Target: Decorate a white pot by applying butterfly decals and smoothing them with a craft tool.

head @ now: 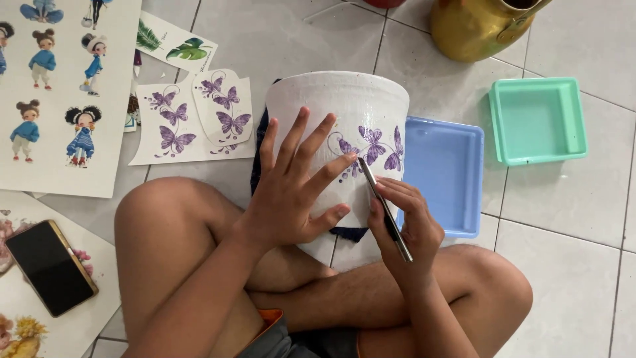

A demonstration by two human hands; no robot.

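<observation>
White-painted round pot point(344, 113), decorated with purple butterfly motifs point(374, 146), lies on its side across the seated person's crossed legs, its rim facing away over the pale tiled floor point(563, 212). The left hand point(295, 185) rests flat on the pot's curved wall with fingers spread wide, gripping nothing, only pressing to steady it. The right hand point(404, 222) is closed in a pen-like pinch around a slim metal tool point(384, 205), whose tip touches the butterfly design.

By its look the pot is rigid and fairly heavy, probably breakable if dropped, and its painted surface seems smooth enough to roll or slip; a broad palm on the wall or a grip at the rim would likely hold it best.

Just beside the pot sits a shallow blue plastic tray point(450, 166), with a green plastic tray point(538, 119) farther off. Sheets of butterfly cut-outs point(173, 126) and a black smartphone point(50, 265) lie to the left.
</observation>
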